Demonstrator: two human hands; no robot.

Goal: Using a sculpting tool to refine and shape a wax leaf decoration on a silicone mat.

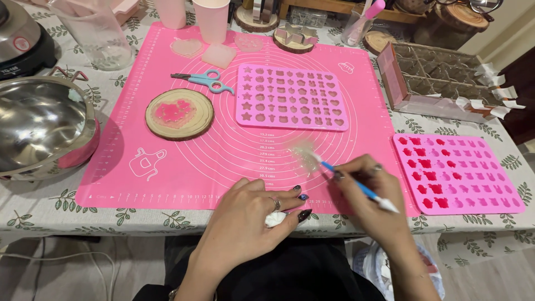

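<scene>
Surface: a table under a leaf-printed cloth, with a large pink silicone mat spread over its middle, seemingly to keep sticky work off the cloth.

Right hand: the right hand has its fingers pinched round a thin blue-handled brush, held like a pen and slanted so the tip points up and left onto the mat.

Brush tip: it meets a small clear, blurred piece lying on the mat below the middle mould; what the piece is cannot be told.

Left hand: the left hand rests flat at the mat's near edge, fingers loosely curled over a small white wad, probably kept there for wiping.

Middle mould: a pink silicone mould with rows of small shaped cavities lies flat on the mat, its cavities looking empty.

Right mould: a second pink mould sits off the mat on the cloth, with red filling in its left columns.

Wooden disc: a round wood slice carries pink shapes, left of the middle mould.

Scissors: blue-handled scissors lie above the disc, within reach.

Bowl: a steel bowl stands at the far left, well apart from the hands.
</scene>
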